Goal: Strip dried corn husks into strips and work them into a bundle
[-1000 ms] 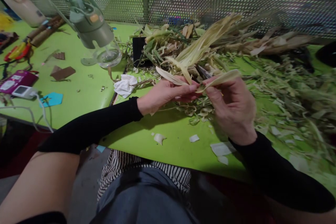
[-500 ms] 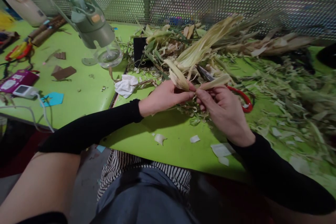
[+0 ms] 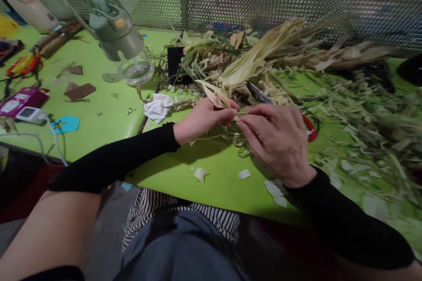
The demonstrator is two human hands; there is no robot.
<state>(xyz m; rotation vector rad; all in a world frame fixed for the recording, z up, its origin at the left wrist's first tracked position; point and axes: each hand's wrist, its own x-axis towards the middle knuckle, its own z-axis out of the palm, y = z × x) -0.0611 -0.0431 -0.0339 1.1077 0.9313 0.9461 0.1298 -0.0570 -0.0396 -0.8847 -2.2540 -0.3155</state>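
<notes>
My left hand [image 3: 206, 118] pinches a pale strip of corn husk [image 3: 216, 93], whose loose ends fan up and to the left above the fingers. Close against it, my right hand [image 3: 278, 140] has its thumb and forefinger pressed at the lower end of the same husk. The exact grip of the right fingertips is partly hidden. Just behind the hands lies a large bundle of dry husk [image 3: 250, 63]. A pair of scissors shows a grey blade [image 3: 260, 93] behind my right hand and a red handle [image 3: 310, 127] beside it.
A green table [image 3: 184, 175] carries heaps of shredded husk [image 3: 359, 127] on the right. Left of my hands are a crumpled tissue [image 3: 158, 107], a clear bottle with a green lid [image 3: 121, 39] and a purple box [image 3: 23, 101]. A perforated metal screen [image 3: 211, 0] stands behind.
Both hands have shifted slightly left with the husk. My right hand has turned, showing more of its back, and the husk piece that stuck out over it to the right is no longer seen there.
</notes>
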